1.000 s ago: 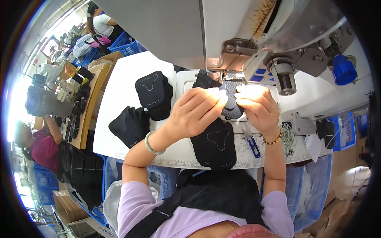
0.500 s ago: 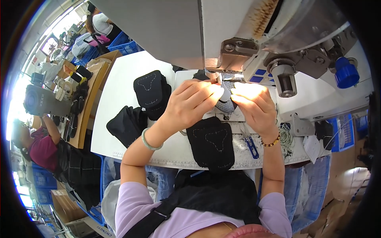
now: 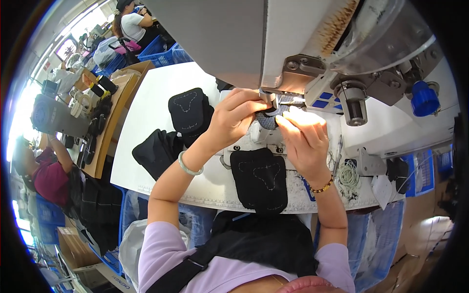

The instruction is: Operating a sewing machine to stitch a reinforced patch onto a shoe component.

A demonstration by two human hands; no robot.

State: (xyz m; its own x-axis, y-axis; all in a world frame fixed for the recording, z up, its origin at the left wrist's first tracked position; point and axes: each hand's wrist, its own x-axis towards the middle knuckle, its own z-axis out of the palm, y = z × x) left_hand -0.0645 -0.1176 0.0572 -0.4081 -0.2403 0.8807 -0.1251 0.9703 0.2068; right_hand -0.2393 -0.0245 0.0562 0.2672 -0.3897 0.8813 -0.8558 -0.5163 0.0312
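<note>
Under the sewing machine head [image 3: 293, 73], my left hand [image 3: 237, 117] is closed, its fingertips pinching a small dark piece [image 3: 270, 108] beside the needle area. My right hand [image 3: 305, 139] is across from it with fingers curled together, fingertips at the edge of a grey speckled surface [image 3: 267, 122]; what they hold is hidden by glare and the fingers. Below the hands, a stack of black fabric pieces [image 3: 259, 180] with white stitched outlines lies near the table's front edge. Blue-handled snips [image 3: 307, 188] show only partly behind my right wrist.
Another black stitched stack [image 3: 188, 112] and folded black pieces [image 3: 159, 151] lie at left on the white table [image 3: 141, 117]. A coil of pale cord [image 3: 348, 173] sits at right. Blue crates [image 3: 381, 234] stand below the table. Two people work at left, one farther back.
Both hands have shifted slightly, the right one lower and toward me, its wrist now covering most of the snips. The bright round glint between the fingers is gone. The view has turned a little.
</note>
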